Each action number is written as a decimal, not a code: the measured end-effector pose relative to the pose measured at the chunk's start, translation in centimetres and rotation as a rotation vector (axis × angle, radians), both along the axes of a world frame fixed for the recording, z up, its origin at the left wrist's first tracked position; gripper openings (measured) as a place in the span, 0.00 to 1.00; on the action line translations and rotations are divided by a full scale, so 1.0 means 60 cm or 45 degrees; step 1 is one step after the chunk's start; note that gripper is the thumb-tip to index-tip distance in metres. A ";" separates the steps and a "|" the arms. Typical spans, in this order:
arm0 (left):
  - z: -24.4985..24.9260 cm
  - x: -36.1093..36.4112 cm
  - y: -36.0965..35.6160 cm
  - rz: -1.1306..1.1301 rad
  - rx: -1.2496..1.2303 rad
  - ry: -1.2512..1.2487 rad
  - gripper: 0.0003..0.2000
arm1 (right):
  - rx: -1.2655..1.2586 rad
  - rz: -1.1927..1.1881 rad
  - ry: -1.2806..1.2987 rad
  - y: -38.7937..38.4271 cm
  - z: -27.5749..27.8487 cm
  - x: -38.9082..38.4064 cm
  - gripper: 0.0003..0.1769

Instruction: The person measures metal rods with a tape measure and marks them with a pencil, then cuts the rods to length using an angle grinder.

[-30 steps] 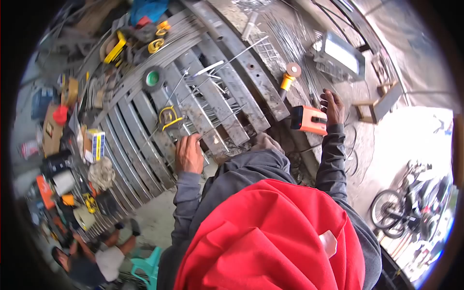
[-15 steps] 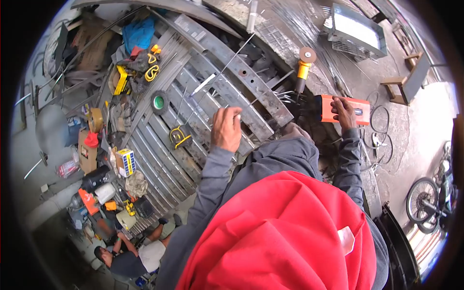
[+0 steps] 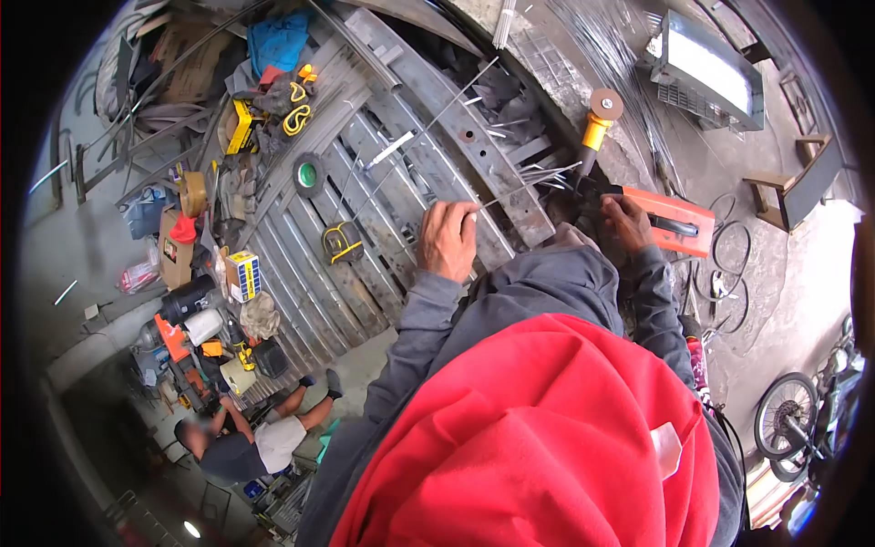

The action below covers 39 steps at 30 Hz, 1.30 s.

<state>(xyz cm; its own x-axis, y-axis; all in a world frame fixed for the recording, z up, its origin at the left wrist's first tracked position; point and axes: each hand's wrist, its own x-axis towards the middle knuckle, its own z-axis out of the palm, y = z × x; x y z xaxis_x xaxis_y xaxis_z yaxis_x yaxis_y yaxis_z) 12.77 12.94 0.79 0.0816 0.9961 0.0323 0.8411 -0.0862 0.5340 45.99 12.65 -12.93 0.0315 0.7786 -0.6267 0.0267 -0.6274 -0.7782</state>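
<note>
My left hand (image 3: 447, 240) is closed over the near end of the metal bars, fingers curled, with a small pale tip at the thumb side. From those fingertips a thin rod (image 3: 529, 187) appears to run toward the right. What this hand grips, I cannot tell. On the right, my right hand (image 3: 627, 224) has its fingers bent against the dark front end of an orange box-shaped machine (image 3: 693, 239) with a black handle. Beyond that machine stands a yellow angle grinder (image 3: 594, 137) with a brown disc. A tape measure (image 3: 342, 243) lies on the bars (image 3: 314, 283).
A green-centred disc (image 3: 308, 175) and yellow strap (image 3: 297, 118) lie farther left. Tools and a yellow-blue box (image 3: 243, 276) crowd the bench's left side. Another person (image 3: 241, 447) is at lower left. Cables (image 3: 729, 264) coil on the floor near a bicycle (image 3: 788, 415).
My right hand has moved from the top of the orange machine to its dark front end, and the machine now sits tilted in view. The left hand stays closed over the bars. The view has shifted.
</note>
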 end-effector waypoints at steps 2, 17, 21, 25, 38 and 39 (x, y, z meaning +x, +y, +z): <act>0.000 0.002 -0.001 0.003 0.009 0.002 0.07 | 0.019 -0.070 0.056 0.009 0.015 -0.008 0.20; -0.012 0.020 0.040 -0.061 -0.006 -0.023 0.06 | -0.008 -0.147 -0.018 -0.068 -0.043 -0.015 0.22; -0.002 0.022 0.043 -0.001 -0.104 -0.181 0.06 | -0.071 -0.280 0.102 -0.082 -0.034 -0.024 0.22; -0.022 0.011 0.045 -0.065 -0.049 -0.195 0.07 | -0.096 -0.289 0.014 -0.101 -0.036 -0.018 0.20; -0.006 0.024 0.042 -0.041 -0.204 -0.097 0.06 | -0.105 -0.249 -0.104 0.052 -0.198 -0.041 0.24; -0.003 0.029 0.042 -0.044 -0.217 -0.088 0.06 | -0.049 -0.209 -0.323 0.072 -0.227 -0.042 0.23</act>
